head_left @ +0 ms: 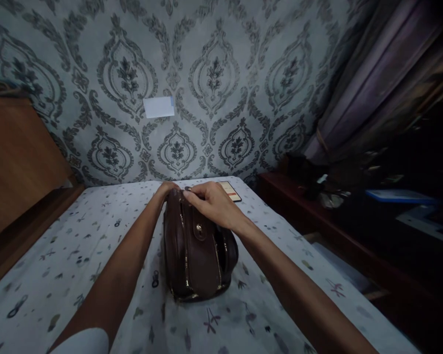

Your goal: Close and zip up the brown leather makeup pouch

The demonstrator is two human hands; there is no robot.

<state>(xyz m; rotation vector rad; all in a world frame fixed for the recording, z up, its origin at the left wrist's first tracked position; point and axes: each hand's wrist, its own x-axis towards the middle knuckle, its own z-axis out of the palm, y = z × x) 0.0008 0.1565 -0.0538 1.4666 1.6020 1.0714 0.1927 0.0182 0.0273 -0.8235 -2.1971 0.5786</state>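
Note:
A dark brown leather handbag (201,263) with gold-toned zippers lies on the patterned bedsheet in front of me. A tab with a round metal fastener sits on its middle panel. The compartment on its right side gapes along the zipper. My left hand (169,187) curls over the far left end of the bag, its fingertips mostly hidden behind it. At the far top end, my right hand (212,199) is closed, thumb and fingers pinched together near the end of the left zipper. What lies in that pinch is too small to make out.
A phone (229,191) with a lit screen lies on the bedsheet (110,255) beyond my right hand. Wooden furniture (22,162) borders the left side. At right are a dark red wooden ledge (299,201), a blue-edged object (402,196) and a purple curtain (369,83). Patterned wallpaper covers the wall behind.

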